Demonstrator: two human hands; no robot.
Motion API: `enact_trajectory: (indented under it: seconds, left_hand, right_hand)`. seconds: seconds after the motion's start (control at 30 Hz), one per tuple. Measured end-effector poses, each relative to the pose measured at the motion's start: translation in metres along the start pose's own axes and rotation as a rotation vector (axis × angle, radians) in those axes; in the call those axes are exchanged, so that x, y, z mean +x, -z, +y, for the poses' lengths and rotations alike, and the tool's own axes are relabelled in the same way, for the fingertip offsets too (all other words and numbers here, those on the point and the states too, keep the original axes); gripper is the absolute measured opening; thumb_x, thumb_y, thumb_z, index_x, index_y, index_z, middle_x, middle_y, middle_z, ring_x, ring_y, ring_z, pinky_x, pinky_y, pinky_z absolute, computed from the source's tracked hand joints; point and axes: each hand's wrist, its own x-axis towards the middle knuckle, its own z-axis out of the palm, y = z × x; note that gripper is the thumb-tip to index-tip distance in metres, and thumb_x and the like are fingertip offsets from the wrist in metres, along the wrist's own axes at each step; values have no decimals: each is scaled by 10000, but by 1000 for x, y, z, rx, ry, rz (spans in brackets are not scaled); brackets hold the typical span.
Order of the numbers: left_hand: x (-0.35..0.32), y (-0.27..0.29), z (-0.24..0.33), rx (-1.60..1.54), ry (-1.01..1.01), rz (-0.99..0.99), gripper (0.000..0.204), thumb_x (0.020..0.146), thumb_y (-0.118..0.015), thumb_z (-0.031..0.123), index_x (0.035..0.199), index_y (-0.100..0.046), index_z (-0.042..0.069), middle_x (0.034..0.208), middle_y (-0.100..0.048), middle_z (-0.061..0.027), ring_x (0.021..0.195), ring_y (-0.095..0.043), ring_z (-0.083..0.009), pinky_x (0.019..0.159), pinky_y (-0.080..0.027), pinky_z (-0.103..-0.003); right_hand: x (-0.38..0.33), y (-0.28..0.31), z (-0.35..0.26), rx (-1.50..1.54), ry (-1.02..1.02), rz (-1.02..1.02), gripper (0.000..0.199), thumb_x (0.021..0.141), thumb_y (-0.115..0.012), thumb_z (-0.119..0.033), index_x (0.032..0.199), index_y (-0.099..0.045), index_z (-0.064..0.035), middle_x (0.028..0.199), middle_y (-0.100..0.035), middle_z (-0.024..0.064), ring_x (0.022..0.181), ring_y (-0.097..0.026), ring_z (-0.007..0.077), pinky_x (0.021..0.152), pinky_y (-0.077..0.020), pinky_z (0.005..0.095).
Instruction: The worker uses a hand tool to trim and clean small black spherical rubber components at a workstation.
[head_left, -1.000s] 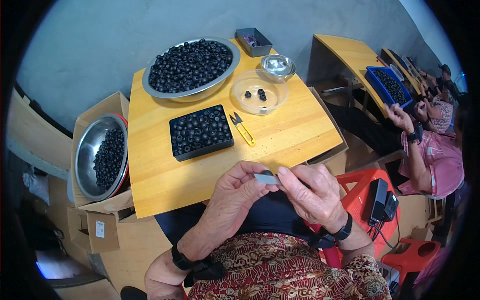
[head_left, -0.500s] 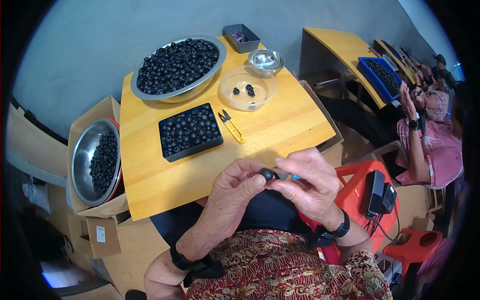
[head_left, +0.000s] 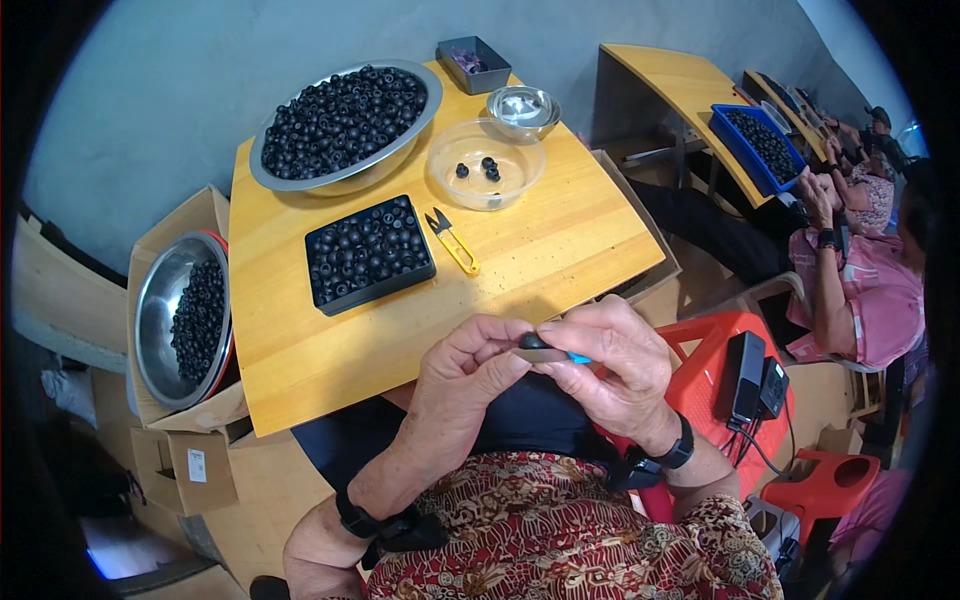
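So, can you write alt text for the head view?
The left hand pinches a round black piece as the right hand holds a grey, blue-ended blade at it. On the wooden table are a basin and a tray of black pieces, and yellow snips.

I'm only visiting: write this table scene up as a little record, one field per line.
Left hand: pinches a small round black piece
Right hand: holds a flat grey strip with a blue end, close to that piece
Surface: yellowish wooden table
Far side: wide grey metal bowl heaped with round black pieces
Nearer: square black tray of similar pieces, beside yellow-handled snips
Clear round plastic bowl: a few black pieces
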Motion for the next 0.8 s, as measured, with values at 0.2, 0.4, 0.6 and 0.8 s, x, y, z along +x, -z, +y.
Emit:
enact_trajectory:
  seconds: [0.2,0.4,0.6,0.8]
  left_hand:
    - [-1,-9,6,53,-15,13,247,920,-658,81,1153,-592,33,1021,-677,-36,929,-632,-89,848,-507,-242]
    - [-1,-2,2,81,-37,39,234,905,-671,72,1128,-613,28,1024,-679,-40,928,-635,-93,841,-506,-240]
    - [-2,-4,10,80,-6,19,216,911,-647,29,1125,-624,6,1026,-678,-55,943,-632,-105,864,-509,-250]
    - [0,-1,10,29,7,-33,243,922,-628,7,1164,-616,0,1053,-672,-61,981,-625,-111,909,-508,-256]
  right_hand:
    - [-2,2,0,-13,3,-18,349,680,-806,-26,1020,-725,-34,854,-628,72,700,-600,206,601,-487,309]
    - [-1,-1,1,37,-28,1,358,684,-803,-31,1034,-728,-43,858,-625,70,691,-590,206,595,-482,316]
    - [2,4,1,-86,124,-70,426,634,-790,-19,1054,-729,-51,867,-625,63,673,-572,203,580,-477,306]
    - [0,6,-1,-163,205,-66,484,566,-774,-18,1046,-719,-37,888,-635,59,671,-570,205,555,-477,309]
